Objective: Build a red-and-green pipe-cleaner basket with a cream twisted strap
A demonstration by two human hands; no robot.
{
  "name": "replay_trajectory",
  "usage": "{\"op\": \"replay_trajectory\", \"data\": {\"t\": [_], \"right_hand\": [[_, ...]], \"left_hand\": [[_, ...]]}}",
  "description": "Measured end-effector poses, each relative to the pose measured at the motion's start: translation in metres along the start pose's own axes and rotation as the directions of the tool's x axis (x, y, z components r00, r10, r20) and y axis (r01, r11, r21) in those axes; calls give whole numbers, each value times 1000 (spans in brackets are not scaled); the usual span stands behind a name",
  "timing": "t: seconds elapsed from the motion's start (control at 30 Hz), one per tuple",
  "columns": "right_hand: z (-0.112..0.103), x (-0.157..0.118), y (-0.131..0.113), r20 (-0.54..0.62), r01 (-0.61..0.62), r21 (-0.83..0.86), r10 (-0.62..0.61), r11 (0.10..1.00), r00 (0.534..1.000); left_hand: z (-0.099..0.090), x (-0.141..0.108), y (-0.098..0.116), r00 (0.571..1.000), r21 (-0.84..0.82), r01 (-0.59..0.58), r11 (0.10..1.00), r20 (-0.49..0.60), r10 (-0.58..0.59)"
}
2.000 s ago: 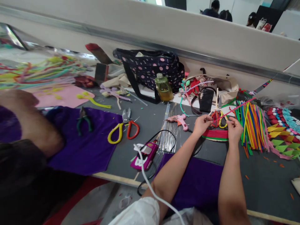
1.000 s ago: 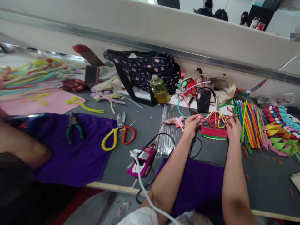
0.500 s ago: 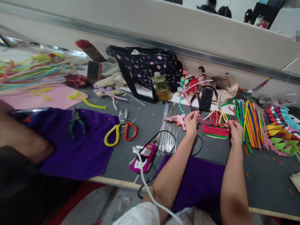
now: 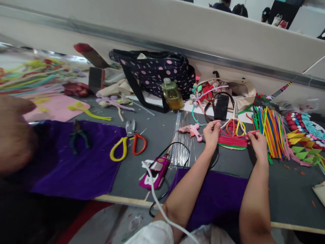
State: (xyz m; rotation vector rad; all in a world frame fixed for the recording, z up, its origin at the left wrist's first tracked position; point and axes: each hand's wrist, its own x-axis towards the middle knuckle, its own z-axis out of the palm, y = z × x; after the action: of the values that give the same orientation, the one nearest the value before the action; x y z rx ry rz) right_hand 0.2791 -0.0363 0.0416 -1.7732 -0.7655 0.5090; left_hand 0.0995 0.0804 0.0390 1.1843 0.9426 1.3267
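My left hand (image 4: 212,135) pinches one end of a thin pink strip (image 4: 237,136), and my right hand (image 4: 258,144) pinches it near the other end. Between the hands the strip sags along the upper edge of a flat pink-red piece (image 4: 231,141) with a green and white lower border. Whether my fingers also touch this piece is unclear. Just behind it are scissors (image 4: 236,126) with red and yellow handles. A pink glue gun (image 4: 192,130) lies left of my left hand. Right of my right hand is a bundle of coloured strips (image 4: 273,135).
A purple cloth (image 4: 218,193) lies under my forearms. To the left are a magenta device (image 4: 157,174) with cables, large scissors (image 4: 129,142) and green-handled pliers (image 4: 80,137). A bottle (image 4: 173,96) and a dotted bag (image 4: 157,73) stand behind. A co-worker's arm (image 4: 15,135) reaches in at far left.
The pink strip now lies lower, against the pink-red piece's upper edge. My hands have shifted slightly relative to it. At far left the co-worker's arm has moved, and the view has shifted slightly.
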Motion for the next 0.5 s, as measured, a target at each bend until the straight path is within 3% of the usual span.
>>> {"op": "replay_trajectory", "data": {"t": [0.13, 0.27, 0.37, 0.5], "right_hand": [[-1, -11, -9, 36, 89, -107, -85, 990, 996], [4, -21, -17, 22, 255, -254, -258, 933, 966], [12, -24, -24, 19, 375, -214, -379, 902, 925], [24, -28, -30, 15, 453, -128, -455, 882, 890]], "left_hand": [[2, -4, 7, 997, 8, -76, 997, 21, 76], [6, -10, 14, 995, -19, -100, 995, 3, 100], [8, -13, 16, 992, -9, -128, 992, -3, 128], [9, -19, 15, 980, 72, -188, 979, 81, 183]]}}
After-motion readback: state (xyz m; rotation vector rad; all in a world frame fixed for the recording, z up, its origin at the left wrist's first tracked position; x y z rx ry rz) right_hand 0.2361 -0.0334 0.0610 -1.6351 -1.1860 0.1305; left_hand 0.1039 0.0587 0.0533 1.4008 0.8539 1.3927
